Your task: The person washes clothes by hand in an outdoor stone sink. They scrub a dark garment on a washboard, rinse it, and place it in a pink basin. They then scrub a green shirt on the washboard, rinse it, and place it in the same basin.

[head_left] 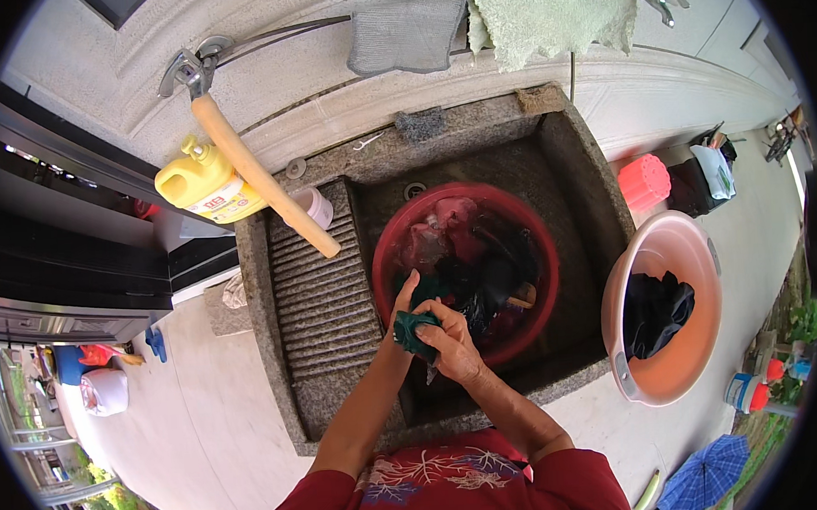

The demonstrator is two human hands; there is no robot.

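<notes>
A wet dark green cloth (416, 333) is bunched between my hands, over the near left side of a red basin (552, 276). My right hand (453, 346) is closed round it, pressing it against my left wrist. One digit of my left hand (403, 301) points up and away; its other fingers are mostly hidden, and more green cloth (425, 291) shows beside its palm. Soaking in the basin's water are a reddish garment (457, 227) and dark clothes (500, 271). The basin stands inside a stone sink (587, 179).
A ribbed washboard (324, 300) forms the sink's left side. Above it, a wooden stick (264, 175) slants past a yellow jug (207, 184) and a pink cup (315, 207). To the right is a pale pink tub (673, 366) with a dark garment (659, 312). Cloths (553, 21) hang behind.
</notes>
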